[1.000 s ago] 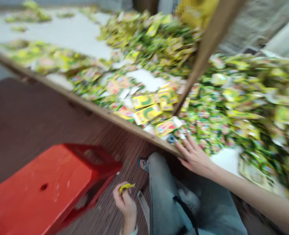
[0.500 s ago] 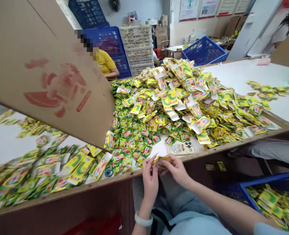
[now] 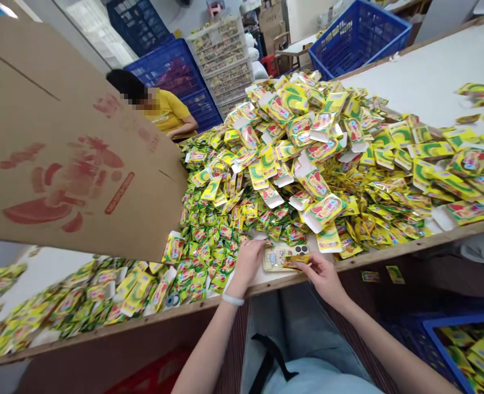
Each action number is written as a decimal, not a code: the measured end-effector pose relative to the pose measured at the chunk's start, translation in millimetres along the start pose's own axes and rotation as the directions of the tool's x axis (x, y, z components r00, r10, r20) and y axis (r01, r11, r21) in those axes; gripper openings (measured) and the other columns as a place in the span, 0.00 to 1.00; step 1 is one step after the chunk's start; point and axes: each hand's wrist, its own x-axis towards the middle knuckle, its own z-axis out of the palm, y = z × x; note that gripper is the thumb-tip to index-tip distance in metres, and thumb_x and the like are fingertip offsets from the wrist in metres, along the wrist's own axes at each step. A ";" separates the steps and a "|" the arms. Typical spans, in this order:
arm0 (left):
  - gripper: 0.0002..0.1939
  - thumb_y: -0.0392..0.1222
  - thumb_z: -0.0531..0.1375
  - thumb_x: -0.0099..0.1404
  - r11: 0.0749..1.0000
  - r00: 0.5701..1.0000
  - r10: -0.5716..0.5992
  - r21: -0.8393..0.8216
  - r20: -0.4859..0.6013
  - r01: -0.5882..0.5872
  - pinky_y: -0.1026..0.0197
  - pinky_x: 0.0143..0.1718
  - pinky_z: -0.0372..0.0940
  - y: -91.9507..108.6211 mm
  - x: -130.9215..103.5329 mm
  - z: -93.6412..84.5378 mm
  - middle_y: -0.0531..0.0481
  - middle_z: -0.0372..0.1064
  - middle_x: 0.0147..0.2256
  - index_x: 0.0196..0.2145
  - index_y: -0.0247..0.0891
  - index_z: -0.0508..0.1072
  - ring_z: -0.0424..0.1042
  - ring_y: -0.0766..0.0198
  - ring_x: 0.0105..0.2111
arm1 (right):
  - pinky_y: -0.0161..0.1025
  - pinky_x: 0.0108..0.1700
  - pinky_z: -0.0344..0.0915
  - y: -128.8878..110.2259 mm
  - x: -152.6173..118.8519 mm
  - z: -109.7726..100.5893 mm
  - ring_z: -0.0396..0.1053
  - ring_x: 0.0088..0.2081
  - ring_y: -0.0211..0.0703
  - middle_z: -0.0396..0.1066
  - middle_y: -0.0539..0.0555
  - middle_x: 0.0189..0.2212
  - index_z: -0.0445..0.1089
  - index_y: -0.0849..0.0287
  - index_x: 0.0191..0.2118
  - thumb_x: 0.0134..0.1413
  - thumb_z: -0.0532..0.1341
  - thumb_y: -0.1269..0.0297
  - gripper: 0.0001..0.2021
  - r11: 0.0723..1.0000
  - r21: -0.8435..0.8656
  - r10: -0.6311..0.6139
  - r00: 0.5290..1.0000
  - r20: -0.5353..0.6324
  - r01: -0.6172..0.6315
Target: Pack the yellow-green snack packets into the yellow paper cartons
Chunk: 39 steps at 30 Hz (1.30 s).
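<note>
My right hand (image 3: 321, 276) holds a small yellow packet (image 3: 296, 259) by its right end, over a phone in a patterned case (image 3: 273, 259) lying at the table's front edge. To the left, my left hand (image 3: 250, 260) reaches onto the edge of the green packets (image 3: 221, 241); its fingers are bent around something small, partly hidden and blurred. Behind both hands rises a big heap of yellow and green packets and small flat boxes (image 3: 299, 128).
A large cardboard box (image 3: 73, 164) leans over the table at left. More packets (image 3: 135, 290) lie along the front edge. Blue crates (image 3: 356, 41) stand behind and at lower right (image 3: 430, 328). Across the table sits a person in yellow (image 3: 170, 112).
My hands have parted: the left has moved forward to the packets, the right still has the yellow packet, now over the phone. The view has shifted.
</note>
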 end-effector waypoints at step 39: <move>0.29 0.61 0.59 0.62 0.064 0.867 -0.419 -0.944 0.269 0.324 0.49 0.50 0.70 69.5 13.7 1.5 0.39 0.75 0.48 0.52 0.37 0.70 0.75 0.50 0.47 | 0.55 0.55 0.74 -45.1 -19.4 21.6 0.71 0.57 0.55 0.74 0.60 0.51 0.76 0.52 0.47 0.63 0.58 0.72 0.13 0.584 -0.541 -0.646 0.750 0.142 0.605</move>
